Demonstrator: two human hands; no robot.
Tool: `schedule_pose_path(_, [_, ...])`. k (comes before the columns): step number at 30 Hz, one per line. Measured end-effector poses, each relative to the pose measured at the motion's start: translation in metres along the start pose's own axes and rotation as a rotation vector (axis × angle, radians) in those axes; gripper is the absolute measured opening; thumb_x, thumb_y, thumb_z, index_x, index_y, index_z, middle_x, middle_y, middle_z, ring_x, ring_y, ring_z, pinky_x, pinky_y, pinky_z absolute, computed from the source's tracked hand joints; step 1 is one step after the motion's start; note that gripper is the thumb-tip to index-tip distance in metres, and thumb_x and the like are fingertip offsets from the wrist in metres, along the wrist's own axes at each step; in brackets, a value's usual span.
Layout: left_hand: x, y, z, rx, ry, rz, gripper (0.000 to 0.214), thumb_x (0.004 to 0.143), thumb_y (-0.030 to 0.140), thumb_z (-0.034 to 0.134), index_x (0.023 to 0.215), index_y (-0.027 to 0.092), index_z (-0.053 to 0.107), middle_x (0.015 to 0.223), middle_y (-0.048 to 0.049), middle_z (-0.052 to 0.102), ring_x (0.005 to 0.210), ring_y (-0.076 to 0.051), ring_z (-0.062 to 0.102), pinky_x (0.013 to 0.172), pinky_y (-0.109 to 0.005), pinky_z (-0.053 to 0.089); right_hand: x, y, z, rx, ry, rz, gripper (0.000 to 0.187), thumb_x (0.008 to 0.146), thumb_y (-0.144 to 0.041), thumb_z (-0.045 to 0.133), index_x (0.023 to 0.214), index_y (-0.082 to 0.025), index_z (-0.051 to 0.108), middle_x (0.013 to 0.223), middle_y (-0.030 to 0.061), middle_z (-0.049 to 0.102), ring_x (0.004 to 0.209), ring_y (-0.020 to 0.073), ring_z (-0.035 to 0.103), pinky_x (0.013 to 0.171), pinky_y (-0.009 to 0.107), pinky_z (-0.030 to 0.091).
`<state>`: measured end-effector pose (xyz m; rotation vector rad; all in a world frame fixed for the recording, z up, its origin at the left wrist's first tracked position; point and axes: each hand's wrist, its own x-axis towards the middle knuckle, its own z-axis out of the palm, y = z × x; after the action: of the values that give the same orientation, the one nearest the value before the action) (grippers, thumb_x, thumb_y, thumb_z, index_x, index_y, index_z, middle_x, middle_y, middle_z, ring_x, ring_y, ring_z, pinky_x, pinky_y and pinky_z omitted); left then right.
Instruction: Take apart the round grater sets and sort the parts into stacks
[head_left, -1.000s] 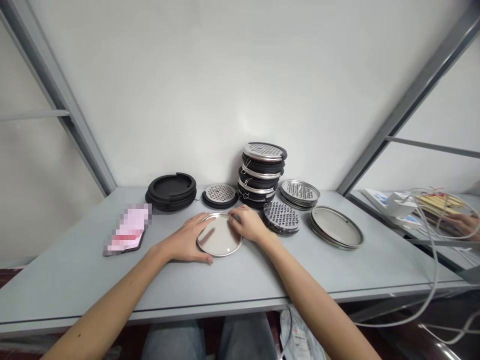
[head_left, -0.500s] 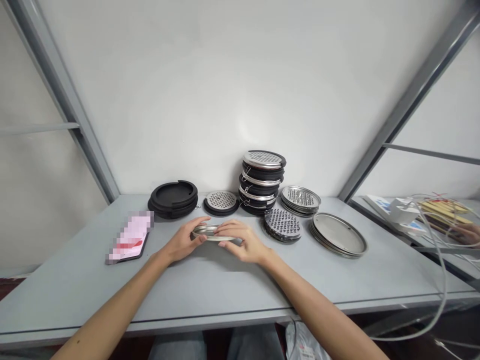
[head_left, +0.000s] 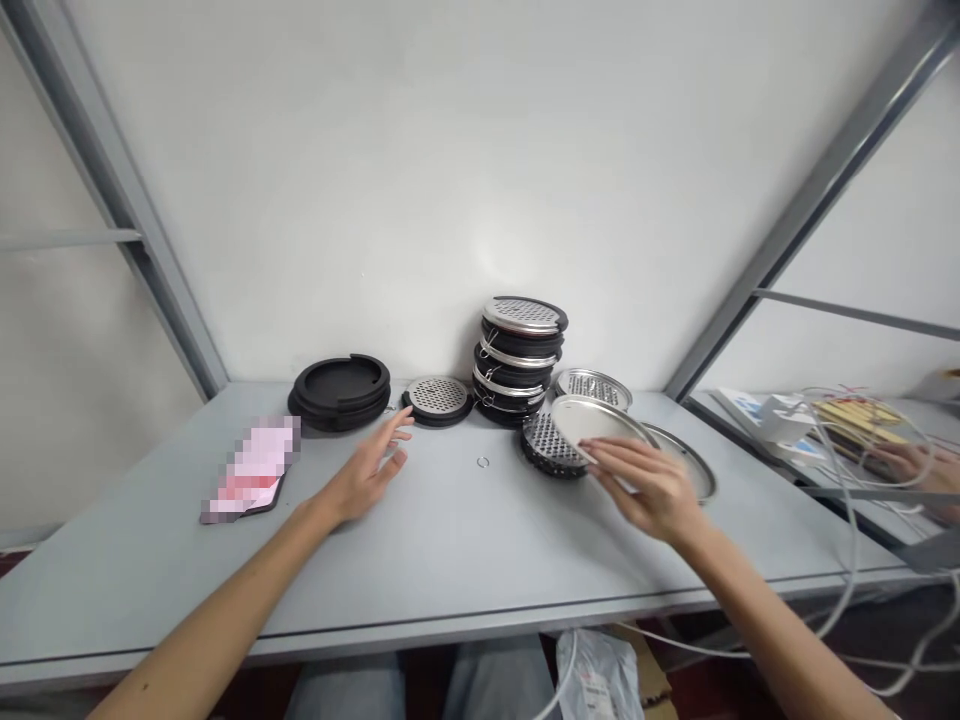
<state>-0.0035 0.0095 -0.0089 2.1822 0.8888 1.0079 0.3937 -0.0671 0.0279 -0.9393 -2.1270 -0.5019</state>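
My right hand (head_left: 645, 485) pinches the near edge of a shallow round metal disc (head_left: 600, 420). The disc is tilted above a stack of studded grater plates (head_left: 551, 440) and partly covers the flat metal discs (head_left: 690, 460) at the right. My left hand (head_left: 365, 475) is empty, its fingers apart, over the table left of centre. Beyond its fingertips lies a perforated grater plate in a black round holder (head_left: 437, 398). A small metal ring (head_left: 483, 462) rests on the table between my hands.
Against the wall stands a tall stack of grater plates in black holders (head_left: 519, 350). Black round holders (head_left: 339, 390) are piled at left, near a phone (head_left: 259, 470). More grater plates (head_left: 596, 388) lie behind the disc. Another person's hand (head_left: 911, 465) and white cables are at far right.
The metal disc has left my left hand and moved right in my right hand, tilting up. My left hand has opened. The small ring is now visible on the table.
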Motion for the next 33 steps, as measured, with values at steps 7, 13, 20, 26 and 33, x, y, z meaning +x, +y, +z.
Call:
schedule_pose_path(7, [-0.001,0.004,-0.001,0.093,-0.068,-0.042,0.053,0.1,0.049,0.034,0.145,0.022,0.033,0.14,-0.0128,0.047,0.117,-0.025,0.053,0.101,-0.042,0.042,-0.062,0.067,-0.009,-0.352,-0.024,0.352,0.027,0.09,-0.037,0.052,0.094,-0.025,0.075,0.098,0.0051,0.075,0.093,0.0253,0.07,0.072,0.037,0.06])
schedule_pose_path(13, [0.0,0.004,-0.001,0.124,-0.067,-0.022,0.049,0.1,0.046,0.034,0.142,0.023,0.038,0.136,-0.0112,0.05,0.111,-0.024,0.056,0.098,-0.04,0.044,-0.081,0.063,0.0,-0.483,-0.015,0.483,0.032,0.089,-0.04,0.049,0.093,-0.023,0.075,0.098,0.0055,0.075,0.093,0.0273,0.07,0.073,0.04,0.06])
schedule_pose_path(20, [0.0,0.008,-0.002,0.163,-0.067,0.0,0.043,0.099,0.045,0.035,0.133,0.021,0.048,0.131,-0.0112,0.054,0.108,-0.024,0.058,0.097,-0.039,0.044,-0.087,0.061,0.006,-0.438,-0.166,0.519,0.035,0.091,-0.041,0.045,0.101,-0.023,0.074,0.105,0.0051,0.074,0.101,0.0262,0.068,0.081,0.039,0.058])
schedule_pose_path(26, [0.005,0.003,0.002,0.226,-0.011,0.03,0.035,0.093,0.042,0.05,0.118,0.019,0.06,0.121,-0.0094,0.062,0.105,-0.023,0.06,0.096,-0.038,0.046,-0.09,0.062,0.007,-0.437,-0.154,0.551,0.036,0.091,-0.042,0.045,0.103,-0.024,0.073,0.107,0.0052,0.073,0.098,0.0274,0.069,0.071,0.037,0.058])
schedule_pose_path(33, [-0.017,0.1,0.009,-0.18,0.081,0.094,0.036,0.094,0.051,0.048,0.094,0.022,0.069,0.091,-0.0069,0.07,0.088,-0.023,0.066,0.085,-0.04,0.053,-0.079,0.058,0.002,-0.401,0.01,0.558,0.032,0.087,-0.044,0.052,0.104,-0.025,0.071,0.108,0.0106,0.071,0.095,0.0319,0.068,0.075,0.043,0.056])
